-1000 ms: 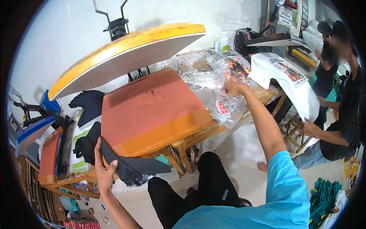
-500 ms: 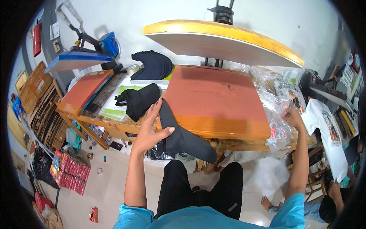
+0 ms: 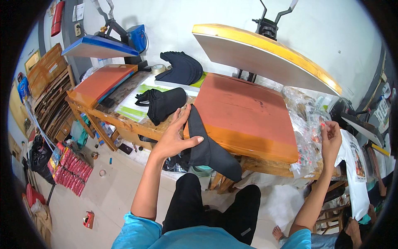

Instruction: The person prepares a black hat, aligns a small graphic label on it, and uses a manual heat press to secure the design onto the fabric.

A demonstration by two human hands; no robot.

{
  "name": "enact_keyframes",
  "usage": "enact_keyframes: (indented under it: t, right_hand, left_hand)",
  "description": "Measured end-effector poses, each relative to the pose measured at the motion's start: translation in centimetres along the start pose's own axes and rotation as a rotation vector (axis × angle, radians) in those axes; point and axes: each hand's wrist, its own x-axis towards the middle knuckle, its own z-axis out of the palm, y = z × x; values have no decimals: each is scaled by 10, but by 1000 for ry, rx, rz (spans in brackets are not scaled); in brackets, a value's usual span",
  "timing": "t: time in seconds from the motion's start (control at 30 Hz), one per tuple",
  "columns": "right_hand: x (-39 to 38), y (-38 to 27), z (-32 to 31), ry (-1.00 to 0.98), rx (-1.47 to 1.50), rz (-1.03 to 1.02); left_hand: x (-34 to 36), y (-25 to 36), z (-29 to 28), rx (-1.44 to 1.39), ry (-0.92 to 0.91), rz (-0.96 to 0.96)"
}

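A black curved fabric piece (image 3: 215, 153), shaped like a cap's brim with a band, hangs over the front left corner of the orange press pad (image 3: 244, 120). My left hand (image 3: 176, 137) lies against its left part, fingers stretched and thumb spread over the cloth. My right hand (image 3: 330, 139) is raised at the right beside the clear plastic sheets (image 3: 300, 120), its fingertips pinched together. A tiny red-orange bit shows at those fingertips, too small to name. Left of the pad lies a bundle of black cloth with straps (image 3: 163, 106).
Above the pad hangs the raised yellow-edged press plate (image 3: 265, 58). Behind are stacked black brim shapes (image 3: 182, 68) and a tape roll (image 3: 158, 69). A smaller blue press (image 3: 99, 47) stands left. A white printed shirt (image 3: 354, 174) hangs at right, near another person's hand (image 3: 353, 230).
My view has turned, so the table sits further right. My right hand has lifted, and its fist has become a fingertip pinch. My left hand stays on the black piece.
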Motion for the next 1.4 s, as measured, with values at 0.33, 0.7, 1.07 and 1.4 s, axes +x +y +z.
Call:
enact_keyframes:
  t: [0.33, 0.7, 1.07, 1.4]
  right_hand:
    - [-33, -213, 173, -917, 682, 64]
    - [-37, -233, 264, -990, 499, -75]
    - [-40, -239, 259, -960, 379, -133]
    - [-49, -238, 258, -932, 404, -149]
  left_hand:
    - [3, 3, 0, -93, -5, -9]
    - [2, -6, -2, -11, -3, -32]
    - [5, -2, -4, 22, -13, -42]
    - [3, -1, -9, 48, -30, -56]
